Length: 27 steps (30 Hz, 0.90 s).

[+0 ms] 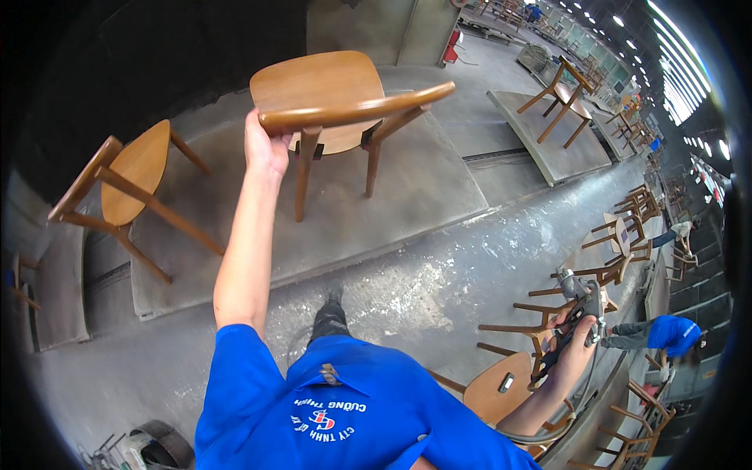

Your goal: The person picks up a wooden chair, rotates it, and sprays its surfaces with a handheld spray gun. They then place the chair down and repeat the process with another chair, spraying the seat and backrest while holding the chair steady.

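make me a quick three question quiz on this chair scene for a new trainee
1. True or false: the left hand grips the backrest of the wooden chair.
2. What does the right hand hold? A) spray gun B) paint brush C) hammer
3. Fill in: the second chair on the grey platform lies ____.

Key: 1 true; 2 A; 3 tipped on its side

I see a grey conveyor platform [407,196] running across the upper middle. On it stands a wooden chair [337,102] at twelve o'clock, and a second wooden chair [129,184] lies tipped at nine o'clock. A third chair [562,98] stands on another panel at two o'clock. Below, the stained concrete floor [439,290].
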Each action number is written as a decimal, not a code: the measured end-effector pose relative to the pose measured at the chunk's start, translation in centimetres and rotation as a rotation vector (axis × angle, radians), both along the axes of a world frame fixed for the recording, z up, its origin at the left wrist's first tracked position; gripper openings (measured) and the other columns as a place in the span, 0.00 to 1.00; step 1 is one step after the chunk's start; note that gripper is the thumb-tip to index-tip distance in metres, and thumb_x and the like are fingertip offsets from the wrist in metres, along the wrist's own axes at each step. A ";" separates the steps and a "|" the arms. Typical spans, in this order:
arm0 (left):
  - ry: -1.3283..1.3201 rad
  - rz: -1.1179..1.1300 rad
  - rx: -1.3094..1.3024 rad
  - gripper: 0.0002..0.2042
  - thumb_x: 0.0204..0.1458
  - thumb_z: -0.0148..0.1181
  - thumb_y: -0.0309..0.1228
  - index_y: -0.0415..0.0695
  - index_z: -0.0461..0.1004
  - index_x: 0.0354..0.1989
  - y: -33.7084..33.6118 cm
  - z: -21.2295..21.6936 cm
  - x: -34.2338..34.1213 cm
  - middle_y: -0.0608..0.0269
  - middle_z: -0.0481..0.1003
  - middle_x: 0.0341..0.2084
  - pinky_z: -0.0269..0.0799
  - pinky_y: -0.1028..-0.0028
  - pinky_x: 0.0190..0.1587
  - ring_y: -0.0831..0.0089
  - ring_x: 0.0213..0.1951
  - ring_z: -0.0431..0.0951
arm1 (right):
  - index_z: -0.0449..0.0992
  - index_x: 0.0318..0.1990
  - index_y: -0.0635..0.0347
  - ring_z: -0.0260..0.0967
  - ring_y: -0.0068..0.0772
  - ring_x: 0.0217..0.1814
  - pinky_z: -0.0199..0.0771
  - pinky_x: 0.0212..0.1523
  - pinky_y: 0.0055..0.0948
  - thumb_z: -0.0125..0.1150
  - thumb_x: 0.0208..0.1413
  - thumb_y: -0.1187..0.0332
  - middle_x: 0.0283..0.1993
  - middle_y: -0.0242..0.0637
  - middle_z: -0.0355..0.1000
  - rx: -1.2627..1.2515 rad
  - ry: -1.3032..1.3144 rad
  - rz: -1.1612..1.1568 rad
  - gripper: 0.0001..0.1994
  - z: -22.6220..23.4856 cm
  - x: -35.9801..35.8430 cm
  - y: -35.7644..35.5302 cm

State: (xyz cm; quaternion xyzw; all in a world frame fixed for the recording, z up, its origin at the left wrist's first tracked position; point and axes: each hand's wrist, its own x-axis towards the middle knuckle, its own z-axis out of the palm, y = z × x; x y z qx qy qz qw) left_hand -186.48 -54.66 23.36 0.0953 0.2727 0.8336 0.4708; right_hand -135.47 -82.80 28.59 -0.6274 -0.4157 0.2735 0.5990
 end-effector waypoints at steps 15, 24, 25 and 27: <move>0.185 -0.336 0.172 0.17 0.68 0.43 0.36 0.36 0.70 0.54 21.0 -6.8 -17.1 0.49 0.70 0.59 0.64 0.55 0.67 0.56 0.61 0.69 | 0.68 0.49 0.61 0.74 0.24 0.30 0.57 0.17 0.14 0.50 0.65 0.40 0.32 0.33 0.71 -0.042 -0.099 -0.130 0.28 3.5 -11.8 20.5; 1.997 -0.028 -0.384 0.12 0.57 0.56 0.26 0.46 0.78 0.49 27.1 -17.3 -15.8 0.52 0.75 0.52 0.68 0.57 0.59 0.49 0.56 0.71 | 0.68 0.52 0.60 0.73 0.23 0.29 0.57 0.15 0.16 0.48 0.67 0.42 0.30 0.34 0.71 -0.085 -0.040 -0.128 0.27 3.1 -12.8 26.7; 1.845 0.007 -0.409 0.11 0.57 0.55 0.26 0.44 0.77 0.48 26.5 -16.9 -16.0 0.51 0.77 0.49 0.69 0.57 0.57 0.49 0.53 0.73 | 0.68 0.52 0.60 0.73 0.23 0.30 0.57 0.15 0.16 0.48 0.67 0.42 0.31 0.34 0.72 -0.096 -0.042 -0.128 0.26 2.9 -12.8 27.1; 1.540 0.283 -0.487 0.10 0.58 0.54 0.27 0.40 0.77 0.46 24.2 -15.5 -15.5 0.48 0.79 0.43 0.72 0.57 0.52 0.48 0.47 0.77 | 0.68 0.51 0.59 0.73 0.24 0.30 0.56 0.16 0.16 0.48 0.68 0.43 0.31 0.34 0.72 -0.097 -0.046 -0.121 0.26 2.5 -12.4 27.8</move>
